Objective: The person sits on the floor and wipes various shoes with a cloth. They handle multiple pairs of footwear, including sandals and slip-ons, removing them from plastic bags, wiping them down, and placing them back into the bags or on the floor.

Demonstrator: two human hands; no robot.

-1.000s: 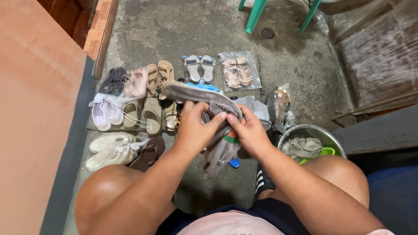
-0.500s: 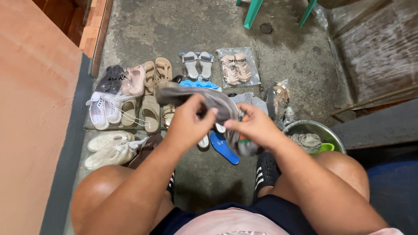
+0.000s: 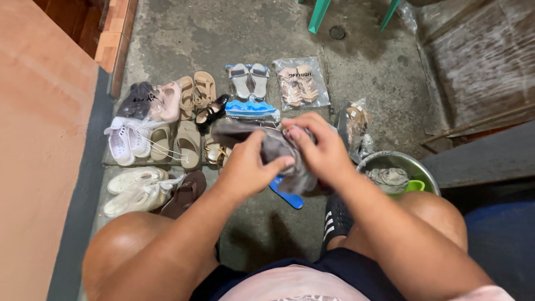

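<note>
Both my hands hold a grey shoe [image 3: 239, 132] in front of me, above the concrete floor. My left hand [image 3: 247, 166] grips the shoe from the near side, thumb on top. My right hand [image 3: 315, 149] presses a grey cloth [image 3: 290, 167] against the shoe's right end; the cloth hangs below my fingers. A blue insole [image 3: 287, 195] lies on the floor just under my hands.
Several pairs of sandals and white sneakers [image 3: 136, 190] lie in rows on the left. Bagged sandals [image 3: 298, 83] lie farther out. A metal basin [image 3: 398, 161] with a rag and green cup stands at my right knee. Green chair legs [image 3: 319, 14] are at the top.
I have turned the grey shoe and drawn it in slightly. My right hand moved up over its right end with the cloth bunched in it. The blue insole now shows on the floor.
</note>
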